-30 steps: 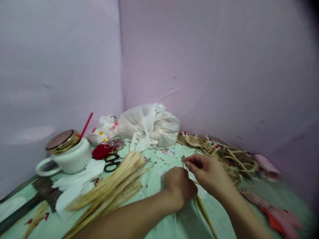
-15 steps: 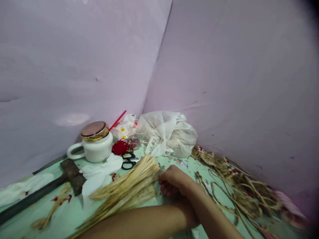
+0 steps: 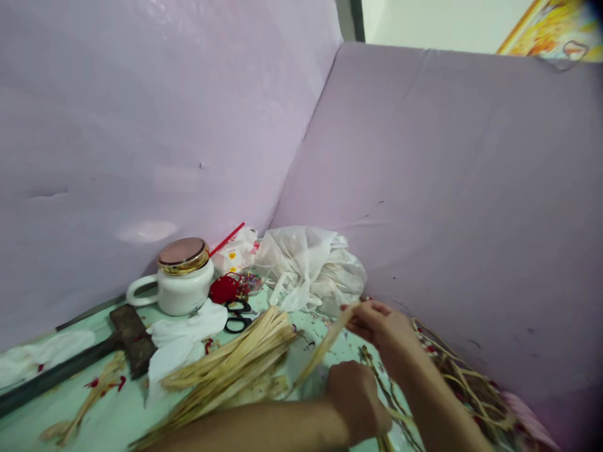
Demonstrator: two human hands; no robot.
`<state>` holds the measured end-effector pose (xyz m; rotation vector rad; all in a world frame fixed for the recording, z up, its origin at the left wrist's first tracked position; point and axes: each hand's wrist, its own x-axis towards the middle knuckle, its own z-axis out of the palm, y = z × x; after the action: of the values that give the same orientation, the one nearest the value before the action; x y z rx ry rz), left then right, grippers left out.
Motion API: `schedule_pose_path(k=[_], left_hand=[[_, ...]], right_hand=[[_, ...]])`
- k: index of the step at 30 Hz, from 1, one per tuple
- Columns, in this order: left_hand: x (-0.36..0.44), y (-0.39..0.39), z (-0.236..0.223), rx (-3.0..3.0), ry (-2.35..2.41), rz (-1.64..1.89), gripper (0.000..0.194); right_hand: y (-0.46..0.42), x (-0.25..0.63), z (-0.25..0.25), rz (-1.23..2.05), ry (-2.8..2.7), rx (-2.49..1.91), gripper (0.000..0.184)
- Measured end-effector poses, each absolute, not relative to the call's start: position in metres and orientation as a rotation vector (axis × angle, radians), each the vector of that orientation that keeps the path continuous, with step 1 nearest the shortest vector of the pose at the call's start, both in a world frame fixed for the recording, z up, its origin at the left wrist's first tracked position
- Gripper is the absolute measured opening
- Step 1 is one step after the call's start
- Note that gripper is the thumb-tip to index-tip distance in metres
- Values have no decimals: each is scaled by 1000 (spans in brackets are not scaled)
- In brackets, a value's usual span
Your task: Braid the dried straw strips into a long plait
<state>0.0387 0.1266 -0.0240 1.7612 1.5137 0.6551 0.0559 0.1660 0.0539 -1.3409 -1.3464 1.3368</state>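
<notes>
My right hand [image 3: 384,329] is raised over the table, its fingers pinching one end of a pale, flat straw strip [image 3: 325,345]. The strip slants down to the left, its lower end near my left forearm. Closer to me, my left hand [image 3: 358,398] is closed in a fist with its back towards me. Strands show by its lower edge, but what its fingers hold is hidden. To the left lies a bundle of dry straw strips [image 3: 235,358], partly behind my left forearm. Twisted straw cord [image 3: 372,364] lies between my two arms.
A hammer [image 3: 134,342], white tissue [image 3: 188,333] and black-handled scissors [image 3: 238,317] lie left on the green table. Behind them stand a lidded white mug [image 3: 186,289], red yarn [image 3: 225,289] and a white plastic bag [image 3: 311,270]. Braided cords [image 3: 471,389] lie right, along the lilac wall [image 3: 447,188].
My right hand has moved up and right and now holds a straw strip away from the bundle. My left fist has come into view from behind the right arm. The view has tilted up.
</notes>
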Motion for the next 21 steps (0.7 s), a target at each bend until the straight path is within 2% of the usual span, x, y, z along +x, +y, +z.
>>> schedule_pose_path(k=[2,4,7,9,12,14,16,19,21], left_hand=[[38,129,-22,1815,1649,528,40],[34,134,-21,1836,1694,424,38],[23,146,-24,1799,1617,439,26],[14,154,-29,1856,1395,576,15],[7,163,-37,1757,1242,689,11],[6,164,-40,1687,1179,687,10],[7,164,-41,1637,1146,681,10],[8,164,-39,1590,1132,674,9],[8,166,-38,1550,1126,651,8]], right_hand=[[172,86,78,1298,-1211,-1117,18],[173,121,97,1269,-1154,-994,18],[162,168,104,1377,-1154,-888,14],[151,188,92,1469,-1258,-931,16],[145,195,51,1466,-1536,-1264,16],[150,190,20,1340,-1663,-1512,12],[159,183,-2,1224,-1766,-1582,13],[170,176,-12,885,-1912,-1601,15],[171,174,-11,782,-2021,-1604,19]])
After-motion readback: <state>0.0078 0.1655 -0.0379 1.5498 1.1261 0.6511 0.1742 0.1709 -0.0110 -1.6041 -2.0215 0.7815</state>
